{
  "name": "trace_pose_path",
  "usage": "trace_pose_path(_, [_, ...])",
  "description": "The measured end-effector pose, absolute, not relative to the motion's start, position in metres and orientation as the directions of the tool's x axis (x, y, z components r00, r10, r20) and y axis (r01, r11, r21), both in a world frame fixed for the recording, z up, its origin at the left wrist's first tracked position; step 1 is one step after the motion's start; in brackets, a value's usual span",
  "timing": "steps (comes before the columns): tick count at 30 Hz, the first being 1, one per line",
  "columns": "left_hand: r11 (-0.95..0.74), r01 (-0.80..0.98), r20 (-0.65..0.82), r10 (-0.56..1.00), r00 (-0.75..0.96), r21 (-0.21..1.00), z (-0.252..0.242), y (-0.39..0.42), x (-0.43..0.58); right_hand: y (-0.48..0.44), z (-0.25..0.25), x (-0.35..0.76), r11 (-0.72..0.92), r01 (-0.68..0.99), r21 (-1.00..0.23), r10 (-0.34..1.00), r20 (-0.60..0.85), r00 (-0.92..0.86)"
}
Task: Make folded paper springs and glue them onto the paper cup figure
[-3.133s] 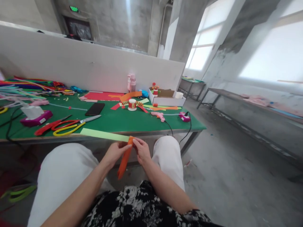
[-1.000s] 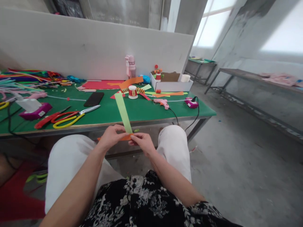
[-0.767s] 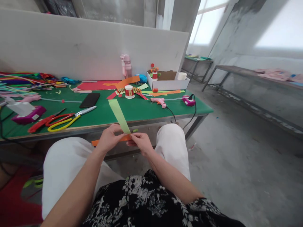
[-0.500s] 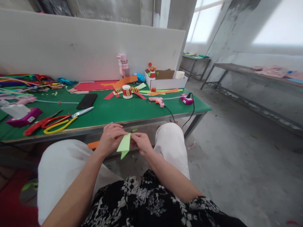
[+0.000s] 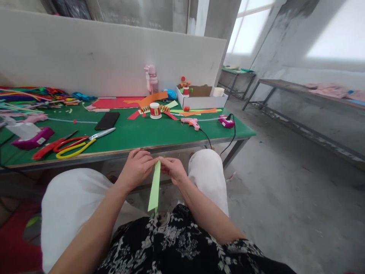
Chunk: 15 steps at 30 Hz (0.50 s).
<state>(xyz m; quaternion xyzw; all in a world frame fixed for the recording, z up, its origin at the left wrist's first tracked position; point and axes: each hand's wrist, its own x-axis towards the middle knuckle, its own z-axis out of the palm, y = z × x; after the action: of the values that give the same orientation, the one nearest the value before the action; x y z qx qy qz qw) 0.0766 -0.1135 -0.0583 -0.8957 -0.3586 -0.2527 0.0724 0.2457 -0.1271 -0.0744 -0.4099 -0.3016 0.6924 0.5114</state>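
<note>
Both my hands meet just below the front edge of the green table (image 5: 171, 133), above my lap. My left hand (image 5: 136, 168) and my right hand (image 5: 173, 170) pinch the top end of a light green paper strip (image 5: 154, 187). The strip hangs down toward my black flowered top. The orange strip seen earlier is hidden, apart from what my fingers may cover. Fingers of both hands are closed on the folded end.
On the table lie red and yellow scissors (image 5: 71, 144), a black phone (image 5: 107, 120), a pink glue gun (image 5: 190, 122) with its cord, a red-and-white paper cup (image 5: 154, 110), coloured paper scraps, a white box (image 5: 201, 99) and a pink bottle (image 5: 150, 78). Pipe cleaners are piled at far left.
The green strip, which pointed up over the table a second ago, has been folded over and now hangs down toward me. The orange strip has gone out of sight.
</note>
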Motion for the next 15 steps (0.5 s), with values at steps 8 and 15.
trace_pose_path(8, [-0.634, 0.605, 0.504, 0.765, 0.401, 0.482, -0.042, -0.097, 0.065, -0.104, -0.067, 0.254, 0.070, 0.102, -0.992, 0.989, 0.056, -0.134])
trace_pose_path(15, [-0.373, 0.612, 0.276, 0.928, 0.251, 0.698, -0.023, -0.074, 0.063, -0.067, -0.026, 0.253, 0.507, 0.523, -0.685, 0.858, 0.345, -0.380])
